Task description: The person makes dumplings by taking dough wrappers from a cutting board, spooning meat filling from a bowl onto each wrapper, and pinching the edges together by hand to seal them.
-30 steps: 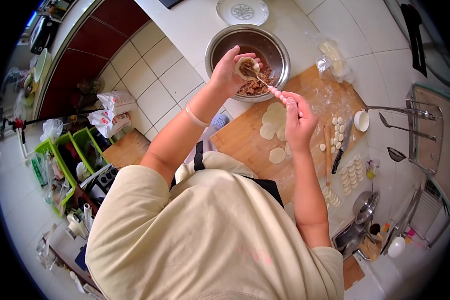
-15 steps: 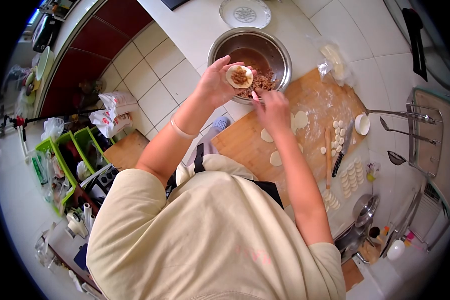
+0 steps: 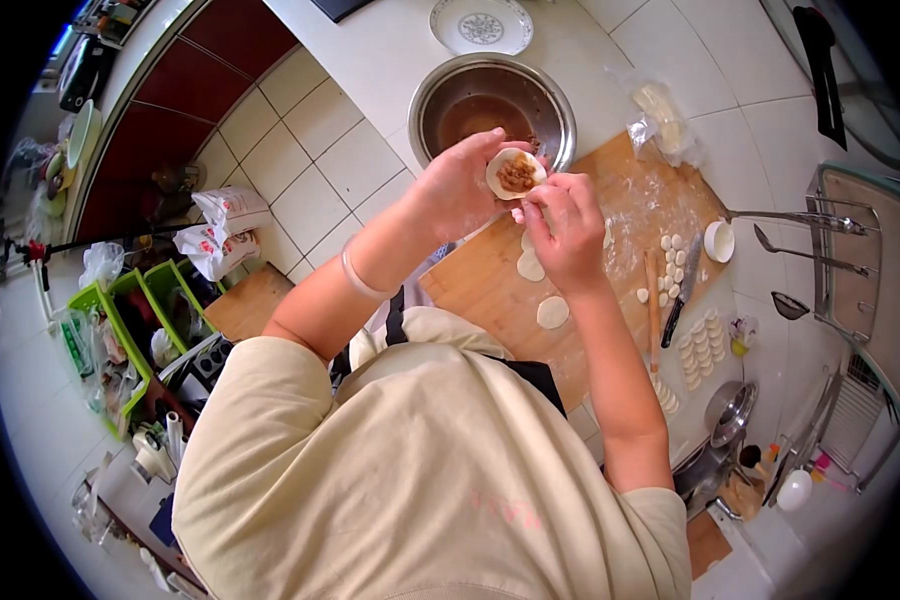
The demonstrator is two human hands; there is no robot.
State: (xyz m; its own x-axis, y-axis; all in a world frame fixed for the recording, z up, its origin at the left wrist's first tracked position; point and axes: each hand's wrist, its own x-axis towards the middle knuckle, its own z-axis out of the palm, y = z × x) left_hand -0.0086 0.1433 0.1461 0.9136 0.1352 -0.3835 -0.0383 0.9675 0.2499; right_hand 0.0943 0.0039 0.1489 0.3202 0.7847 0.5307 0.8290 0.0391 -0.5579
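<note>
Just above centre in the frame, the left hand [image 3: 458,188] forms a loose cradle, its grip half curled with the dumpling wrapper [image 3: 495,180] lying open across the fingers. That cradle is best left soft and slightly cupped – flattened, it would probably let the contents slide to the rim. The steel mixing bowl [image 3: 492,62] stands just beyond on the white desk [image 3: 360,60], upper middle; working close to it seems wise, as any scrap may then drop in there. The meat filling [image 3: 518,177] sits mid-wrapper with a pale margin around it; that margin should be kept clean, since grease would likely spoil a seal.

Below, on the wooden board [image 3: 485,278], a flat spare wrapper [image 3: 553,312] lies within easy reach. To its upper right, the right hand [image 3: 570,228] has its fingers drawn together at the filled wrapper's lower-right edge. A pink handle [image 3: 518,215] shows beside the thumb and appears held in this grip; whether the fingertips pinch the rim too, I cannot tell. Joining the rim at its middle, then pressing outward to both ends – easing air out – should close it neatly.

At right of centre lies the rolling pin [image 3: 653,300]; farther right, rows of folded dumplings [image 3: 703,350] offer a shape to match.
</note>
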